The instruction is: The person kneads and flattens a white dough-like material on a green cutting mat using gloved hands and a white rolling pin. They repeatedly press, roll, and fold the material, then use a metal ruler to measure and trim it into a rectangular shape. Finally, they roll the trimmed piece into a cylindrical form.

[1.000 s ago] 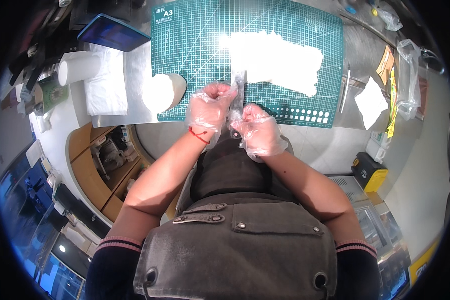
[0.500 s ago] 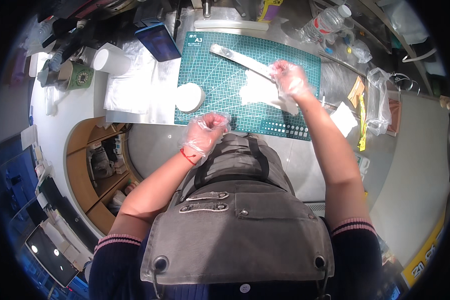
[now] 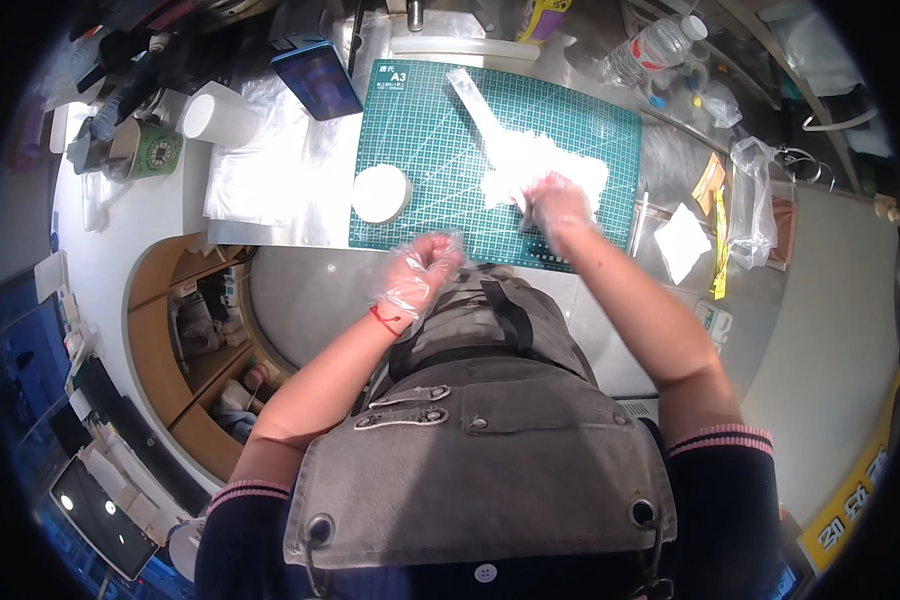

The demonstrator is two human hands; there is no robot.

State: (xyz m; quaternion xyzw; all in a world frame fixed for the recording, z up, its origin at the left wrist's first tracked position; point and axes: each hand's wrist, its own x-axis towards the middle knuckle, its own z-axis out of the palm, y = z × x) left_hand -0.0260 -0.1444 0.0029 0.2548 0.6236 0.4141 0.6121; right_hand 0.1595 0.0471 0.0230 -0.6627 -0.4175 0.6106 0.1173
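Observation:
A green gridded cutting mat (image 3: 430, 225) lies on the counter. On its right part is a bright white soft-looking mass (image 3: 570, 165), washed out by glare. My right hand (image 3: 560, 205), in a clear plastic glove, is closed over its near side. From there a long flat pale strip (image 3: 467, 95) slants to the far left; its middle is lost in glare. My left hand (image 3: 422, 268), also gloved, hovers at the mat's front edge with fingers curled in; what they hold, if anything, is hidden. A round white block (image 3: 382, 193) sits on the mat's left side.
A phone (image 3: 318, 80) leans behind the mat's left corner. Clear plastic sheets (image 3: 260, 185), a white cylinder (image 3: 220, 118) and a green cup (image 3: 155, 150) stand left. To the right are a white sheet (image 3: 682, 243), a yellow strip (image 3: 720, 245) and a plastic bottle (image 3: 655, 50).
My right hand has moved nearer and slightly left, onto the near side of the white mass. The pale strip has swung steeper. My left hand has stayed near the mat's front edge.

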